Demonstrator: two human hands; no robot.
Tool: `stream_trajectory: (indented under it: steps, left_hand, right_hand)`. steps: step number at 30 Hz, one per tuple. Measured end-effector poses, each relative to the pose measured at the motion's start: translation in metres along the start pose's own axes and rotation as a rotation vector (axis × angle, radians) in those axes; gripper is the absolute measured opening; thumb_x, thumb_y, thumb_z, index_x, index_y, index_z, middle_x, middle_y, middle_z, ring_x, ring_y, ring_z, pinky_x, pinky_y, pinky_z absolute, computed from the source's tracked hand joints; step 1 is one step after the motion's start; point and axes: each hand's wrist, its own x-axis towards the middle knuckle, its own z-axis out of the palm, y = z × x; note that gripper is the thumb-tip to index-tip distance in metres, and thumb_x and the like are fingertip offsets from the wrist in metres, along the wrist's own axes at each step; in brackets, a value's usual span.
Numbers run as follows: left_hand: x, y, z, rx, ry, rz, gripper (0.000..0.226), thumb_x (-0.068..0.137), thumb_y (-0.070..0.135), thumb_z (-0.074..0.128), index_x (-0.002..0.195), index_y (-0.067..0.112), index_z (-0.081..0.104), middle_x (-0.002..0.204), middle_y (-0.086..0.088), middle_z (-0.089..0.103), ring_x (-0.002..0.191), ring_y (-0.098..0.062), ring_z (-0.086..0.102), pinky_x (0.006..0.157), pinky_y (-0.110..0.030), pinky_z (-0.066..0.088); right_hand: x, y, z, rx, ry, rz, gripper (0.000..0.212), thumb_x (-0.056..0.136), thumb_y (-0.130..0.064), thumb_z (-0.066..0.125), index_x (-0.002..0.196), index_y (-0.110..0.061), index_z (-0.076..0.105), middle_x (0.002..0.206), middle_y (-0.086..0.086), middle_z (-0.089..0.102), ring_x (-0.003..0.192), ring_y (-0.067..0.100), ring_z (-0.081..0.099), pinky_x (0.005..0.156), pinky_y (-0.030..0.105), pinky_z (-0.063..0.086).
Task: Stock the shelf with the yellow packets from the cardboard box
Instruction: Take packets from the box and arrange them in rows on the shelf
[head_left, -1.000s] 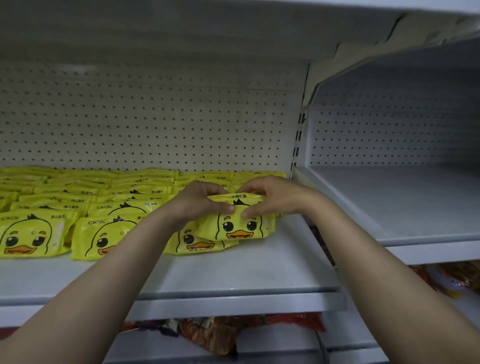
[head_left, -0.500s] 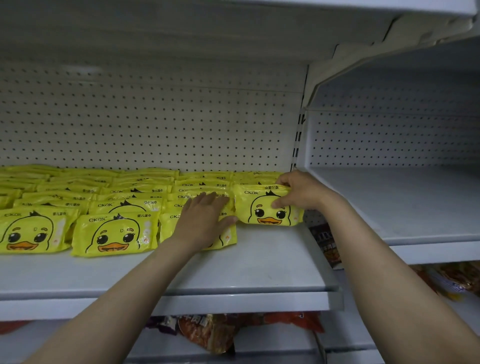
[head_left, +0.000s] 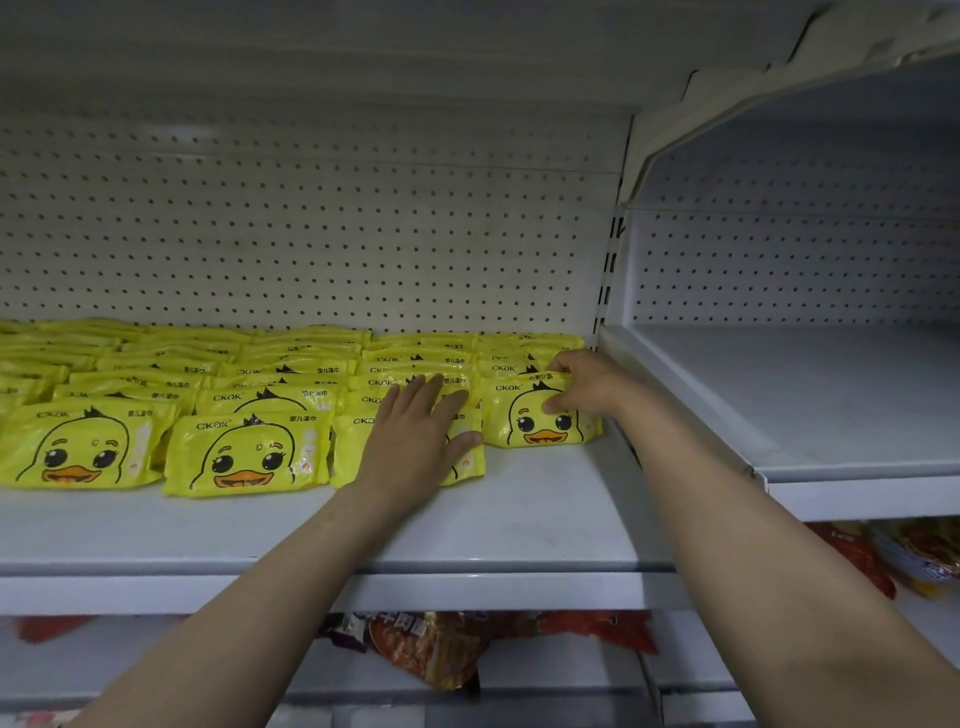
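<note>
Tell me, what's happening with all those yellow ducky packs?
A person is stocking a white shelf with yellow duck-face packets. The left hand lies flat, fingers straight, on the front packet of the third column. The right hand pinches the top edge of the rightmost front packet, which stands at the end of the row beside the shelf divider. Many more packets already fill the rows to the left. The cardboard box is not in view.
</note>
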Motion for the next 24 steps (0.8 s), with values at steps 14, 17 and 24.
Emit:
stream_trajectory:
  steps: [14, 17, 24]
  left_hand:
    - [0.000, -0.004, 0.005, 0.012, 0.052, 0.033, 0.080, 0.091, 0.073, 0.013, 0.131, 0.021, 0.059, 0.140, -0.015, 0.053, 0.131, -0.038, 0.047, 0.109, -0.053, 0.034]
    - [0.001, -0.004, 0.007, 0.008, 0.058, 0.036, 0.080, 0.091, 0.073, 0.013, 0.131, 0.020, 0.059, 0.139, -0.015, 0.053, 0.130, -0.038, 0.047, 0.109, -0.054, 0.036]
    - [0.000, -0.003, 0.005, 0.007, 0.035, 0.021, 0.076, 0.089, 0.071, 0.020, 0.134, 0.021, 0.055, 0.144, -0.014, 0.049, 0.136, -0.036, 0.041, 0.113, -0.053, 0.030]
  right_hand:
    - [0.000, -0.001, 0.010, -0.021, 0.120, 0.009, 0.061, 0.076, -0.027, 0.082, 0.131, -0.019, 0.057, 0.131, 0.003, 0.059, 0.117, 0.021, 0.056, 0.092, 0.031, 0.048]
    - [-0.001, -0.001, 0.011, -0.039, 0.137, 0.010, 0.061, 0.077, -0.028, 0.081, 0.132, -0.018, 0.056, 0.131, 0.004, 0.058, 0.118, 0.022, 0.056, 0.093, 0.032, 0.048]
    - [-0.001, -0.004, 0.012, -0.108, 0.127, 0.001, 0.061, 0.079, -0.028, 0.078, 0.134, -0.016, 0.055, 0.133, 0.007, 0.057, 0.120, 0.025, 0.054, 0.094, 0.034, 0.048]
